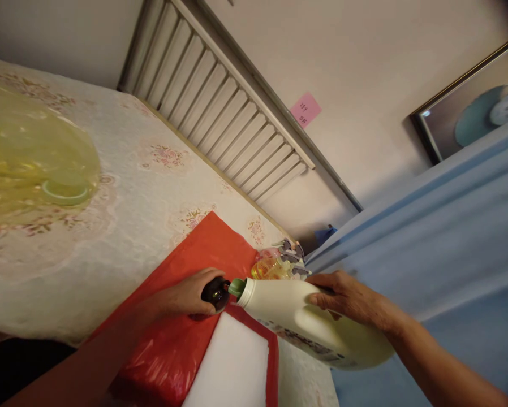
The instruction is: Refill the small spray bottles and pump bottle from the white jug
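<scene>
In the head view, the right forearm (436,350) is nearest; its right hand (343,297) grips a bulky, glossy pale-green jug (275,302), tipped sideways, print along its flank. Its green spout (237,288) meets a dark, shiny bottle (215,294), clasped by the left hand (188,294) above red plastic (190,251).

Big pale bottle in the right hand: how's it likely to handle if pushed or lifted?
Pale bottle is probably fairly stiff: no obvious denting under the right hand. Its smooth surface may slip if wet; rounded sides could let it roll when laid down. Weight's unclear: fill level isn't visible.
</scene>
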A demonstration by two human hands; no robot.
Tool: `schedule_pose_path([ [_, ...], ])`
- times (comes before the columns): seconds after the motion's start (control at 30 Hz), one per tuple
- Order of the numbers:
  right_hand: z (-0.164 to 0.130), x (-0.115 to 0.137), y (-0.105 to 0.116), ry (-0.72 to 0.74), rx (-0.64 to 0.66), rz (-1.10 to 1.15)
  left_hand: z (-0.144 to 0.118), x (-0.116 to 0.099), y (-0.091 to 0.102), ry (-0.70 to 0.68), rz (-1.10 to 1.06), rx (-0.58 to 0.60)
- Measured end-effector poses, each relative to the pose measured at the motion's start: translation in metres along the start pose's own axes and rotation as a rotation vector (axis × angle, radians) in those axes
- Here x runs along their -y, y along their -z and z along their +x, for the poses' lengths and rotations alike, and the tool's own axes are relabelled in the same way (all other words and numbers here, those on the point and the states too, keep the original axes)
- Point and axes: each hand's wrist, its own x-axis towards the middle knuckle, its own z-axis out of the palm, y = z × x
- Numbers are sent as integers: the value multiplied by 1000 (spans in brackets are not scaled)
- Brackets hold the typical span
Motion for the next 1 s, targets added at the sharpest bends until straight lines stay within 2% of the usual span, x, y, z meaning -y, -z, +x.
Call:
schedule_pose_path([
  [0.43,1,-2,2,12,3,5,2,1,0,2,-66,11],
  [0.6,2,-3,1,9,0,-2,3,6,-1,-9,-25,-16],
  [1.0,1,-1,1,19,-2,-7,2,4,-1,1,-76,21],
])
